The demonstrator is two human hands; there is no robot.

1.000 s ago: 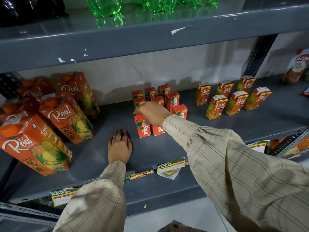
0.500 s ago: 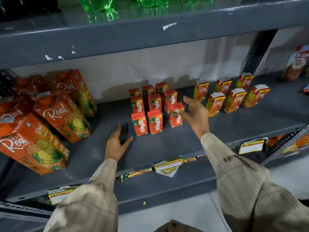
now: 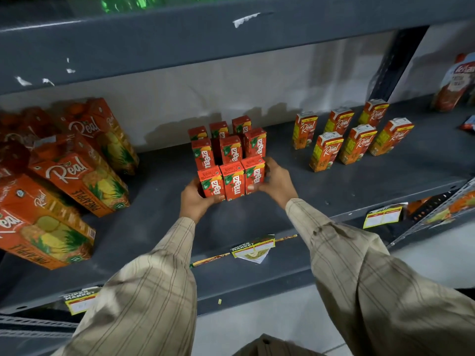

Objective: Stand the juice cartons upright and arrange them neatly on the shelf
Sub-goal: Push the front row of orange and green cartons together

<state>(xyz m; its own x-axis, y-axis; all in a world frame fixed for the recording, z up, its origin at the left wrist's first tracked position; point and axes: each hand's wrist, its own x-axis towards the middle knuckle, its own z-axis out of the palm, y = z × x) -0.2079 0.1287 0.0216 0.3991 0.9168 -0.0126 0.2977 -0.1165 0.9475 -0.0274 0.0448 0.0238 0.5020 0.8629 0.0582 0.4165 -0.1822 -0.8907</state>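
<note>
Several small orange Maaza juice cartons [image 3: 230,152] stand upright in three rows at the middle of the grey shelf [image 3: 334,191]. The front row of three cartons [image 3: 233,181] is pressed between my hands. My left hand [image 3: 192,199] cups the row's left end, thumb across the front. My right hand [image 3: 276,181] grips the right end, fingers wrapped on the right carton. To the right, several small Real cartons [image 3: 356,136] stand upright in two rows.
Large Real pineapple cartons [image 3: 79,176] stand leaning at the shelf's left. A red pouch [image 3: 457,83] sits far right. Green bottles are on the upper shelf [image 3: 205,37]. Price tags [image 3: 253,249] hang on the front edge.
My left hand lifted off the shelf and moved right to the front row's left end. My right hand came back from the right and closed on the row's right end.
</note>
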